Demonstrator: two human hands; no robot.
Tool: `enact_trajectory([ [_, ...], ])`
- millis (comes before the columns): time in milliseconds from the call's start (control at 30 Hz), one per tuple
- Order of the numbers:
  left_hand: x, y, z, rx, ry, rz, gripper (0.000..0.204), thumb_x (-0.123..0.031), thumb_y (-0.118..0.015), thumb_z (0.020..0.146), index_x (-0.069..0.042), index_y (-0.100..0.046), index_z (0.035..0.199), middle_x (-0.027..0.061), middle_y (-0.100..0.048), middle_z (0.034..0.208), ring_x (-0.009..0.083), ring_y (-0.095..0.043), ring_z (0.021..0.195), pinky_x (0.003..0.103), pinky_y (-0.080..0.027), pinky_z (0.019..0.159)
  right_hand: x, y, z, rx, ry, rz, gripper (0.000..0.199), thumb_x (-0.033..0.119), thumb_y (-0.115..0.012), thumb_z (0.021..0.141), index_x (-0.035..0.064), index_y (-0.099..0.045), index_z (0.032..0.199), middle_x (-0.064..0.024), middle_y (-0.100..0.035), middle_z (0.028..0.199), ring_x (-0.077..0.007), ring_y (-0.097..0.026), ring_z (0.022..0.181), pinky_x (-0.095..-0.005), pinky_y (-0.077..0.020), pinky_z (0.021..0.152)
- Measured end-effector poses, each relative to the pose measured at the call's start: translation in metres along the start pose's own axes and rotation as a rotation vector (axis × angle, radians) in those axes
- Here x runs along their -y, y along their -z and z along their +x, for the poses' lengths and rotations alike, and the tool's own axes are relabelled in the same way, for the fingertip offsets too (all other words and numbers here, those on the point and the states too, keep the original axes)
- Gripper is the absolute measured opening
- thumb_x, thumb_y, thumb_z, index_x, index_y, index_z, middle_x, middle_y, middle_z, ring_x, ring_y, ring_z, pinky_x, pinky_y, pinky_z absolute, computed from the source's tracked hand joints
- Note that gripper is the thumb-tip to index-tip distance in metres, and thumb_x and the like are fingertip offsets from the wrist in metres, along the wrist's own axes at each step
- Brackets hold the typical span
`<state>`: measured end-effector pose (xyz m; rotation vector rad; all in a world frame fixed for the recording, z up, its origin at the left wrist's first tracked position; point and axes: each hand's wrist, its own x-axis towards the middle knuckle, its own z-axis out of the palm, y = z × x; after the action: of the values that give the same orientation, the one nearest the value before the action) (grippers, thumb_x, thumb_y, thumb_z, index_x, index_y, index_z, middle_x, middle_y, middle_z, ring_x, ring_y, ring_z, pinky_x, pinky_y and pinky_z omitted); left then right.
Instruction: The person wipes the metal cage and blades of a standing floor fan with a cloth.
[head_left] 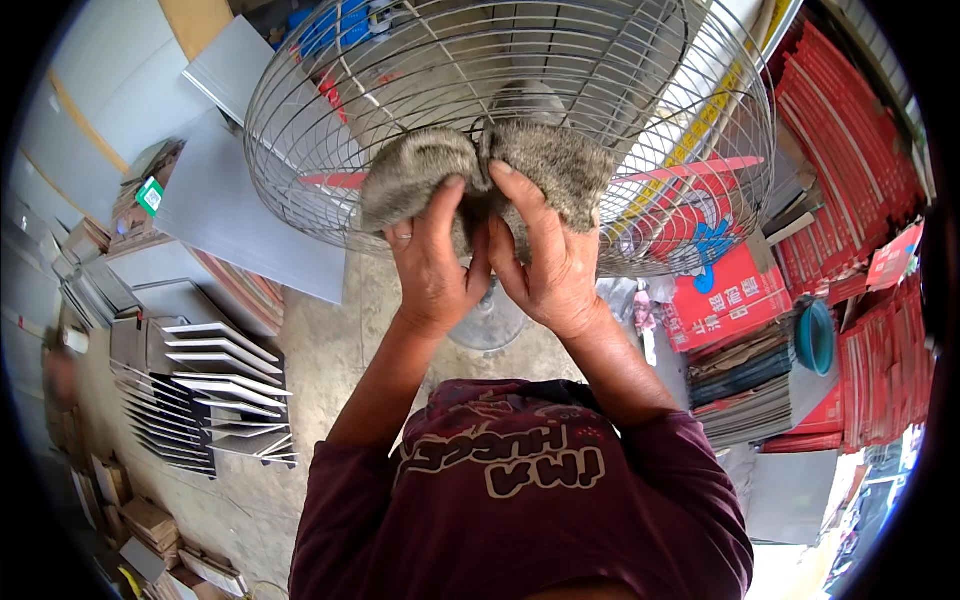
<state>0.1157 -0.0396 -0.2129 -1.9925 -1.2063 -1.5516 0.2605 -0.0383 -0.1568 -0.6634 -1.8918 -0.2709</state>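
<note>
A large round wire fan guard (300, 110) fills the upper middle of the view, with a fan's round base (490, 320) on the floor below it. A dusty grey cloth (560, 160) is pressed against the guard's centre. My left hand (435, 265) grips the cloth's left fold, thumb up over it. My right hand (545, 260) holds the right fold, fingers spread against the fabric. Both hands meet at the middle of the guard. The fan's hub is mostly hidden behind the cloth.
Grey flat sheets (230, 210) and a fanned stack of grey panels (215, 390) lie at left. Stacks of red cartons (860, 180) and a teal bowl (815, 335) fill the right. Bare concrete floor (320, 350) lies below the fan.
</note>
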Motion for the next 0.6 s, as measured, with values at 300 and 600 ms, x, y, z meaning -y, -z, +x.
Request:
enact_trajectory([
  [300, 0.014, -0.003, -0.013, -0.131, 0.064, -0.046, 0.06, -0.008, -0.068, 0.077, -0.001, -0.044, 0.132, 0.0154, -0.058, 0.122, 0.0359, -0.052, 0.111, 0.046, -0.032, 0.098, -0.004, -0.016, -0.032, -0.018, -0.103, 0.034, 0.055, 0.0, -0.065, 0.071, 0.0055, -0.057, 0.125, -0.0141, -0.063, 0.108, -0.0339, -0.059, 0.097, -0.0443, -0.0422, 0.088],
  [600, 0.028, 0.019, -0.005, -0.236, 0.118, -0.051, 0.064, -0.006, -0.067, 0.077, 0.004, -0.04, 0.134, 0.0165, -0.054, 0.127, 0.035, -0.049, 0.107, 0.043, -0.035, 0.095, 0.016, -0.022, 0.002, 0.045, 0.018, 0.046, 0.054, -0.001, -0.067, 0.074, 0.004, -0.054, 0.127, -0.0147, -0.063, 0.116, -0.0343, -0.06, 0.105, -0.0437, -0.042, 0.093],
])
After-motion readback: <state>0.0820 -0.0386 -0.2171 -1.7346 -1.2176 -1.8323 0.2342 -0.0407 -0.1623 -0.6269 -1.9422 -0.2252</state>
